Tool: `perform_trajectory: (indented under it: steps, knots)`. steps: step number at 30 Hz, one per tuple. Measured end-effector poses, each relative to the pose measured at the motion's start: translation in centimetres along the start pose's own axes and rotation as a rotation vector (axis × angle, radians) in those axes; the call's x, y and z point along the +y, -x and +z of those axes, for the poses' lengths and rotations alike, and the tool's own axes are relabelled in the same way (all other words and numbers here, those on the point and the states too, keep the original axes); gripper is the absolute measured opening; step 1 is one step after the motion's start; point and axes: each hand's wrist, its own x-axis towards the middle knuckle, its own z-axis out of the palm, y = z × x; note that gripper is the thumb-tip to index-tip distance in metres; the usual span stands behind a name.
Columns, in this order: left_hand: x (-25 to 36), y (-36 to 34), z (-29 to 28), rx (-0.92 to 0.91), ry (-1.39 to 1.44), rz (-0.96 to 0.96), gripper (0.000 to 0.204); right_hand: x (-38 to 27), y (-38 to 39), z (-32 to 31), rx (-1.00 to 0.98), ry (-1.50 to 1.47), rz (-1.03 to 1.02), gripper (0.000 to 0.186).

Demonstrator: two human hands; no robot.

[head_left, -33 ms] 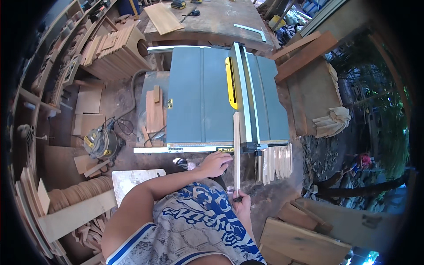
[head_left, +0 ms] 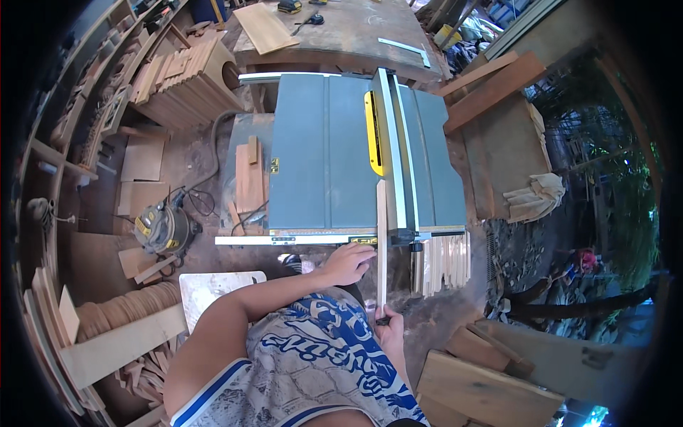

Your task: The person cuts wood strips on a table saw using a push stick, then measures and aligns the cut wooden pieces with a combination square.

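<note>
A long thin wooden strip (head_left: 382,249) lies on the blue-grey table saw (head_left: 299,156), beside its metal fence (head_left: 400,164), and juts out over the front edge toward me. Its far end stops just short of the yellow insert (head_left: 373,135) around the blade slot. My right hand (head_left: 390,333) grips the strip's near end, close to my body; something small and dark shows at the fingers. At the saw's front rail, my left hand (head_left: 346,264) is left of the strip, fingers loosely bent and apart, with nothing visible in them.
Thin strips (head_left: 442,263) hang below the saw's front right. A shop vacuum (head_left: 167,228) stands on the floor at left. Wood pieces (head_left: 250,178) lie left of the saw. Behind it, a workbench (head_left: 341,43) carries a board and a tape measure. Boards (head_left: 484,388) lean at lower right.
</note>
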Motion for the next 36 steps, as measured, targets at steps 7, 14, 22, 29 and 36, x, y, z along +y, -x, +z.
perform_trajectory:
  steps: [7, 14, 22, 29, 36]
  knots:
    - [-0.4, -1.8, 2.1, 0.008, -0.235, -0.030, 0.069, 1.7, 2.2, 2.6, 0.023, 0.015, -0.127, 0.034]
    - [-0.9, -4.4, 2.4, 0.041, -0.342, -0.028, 0.066, 0.9, -1.6, 2.5, -0.003, 0.111, -0.353, 0.042]
    - [-0.7, -5.4, 2.7, 0.036, -0.367, -0.018, 0.063, 0.7, -0.3, 3.3, 0.037, 0.148, -0.348, 0.029]
    - [-0.4, -5.4, 2.2, 0.044, -0.331, -0.062, 0.063, 0.4, -0.8, 3.2, -0.066, 0.160, -0.351, 0.031]
    - [2.1, -5.7, -0.8, 0.104, -0.439, 0.314, 0.060, -0.5, 1.4, 1.1, -0.146, 0.122, -0.440, 0.035]
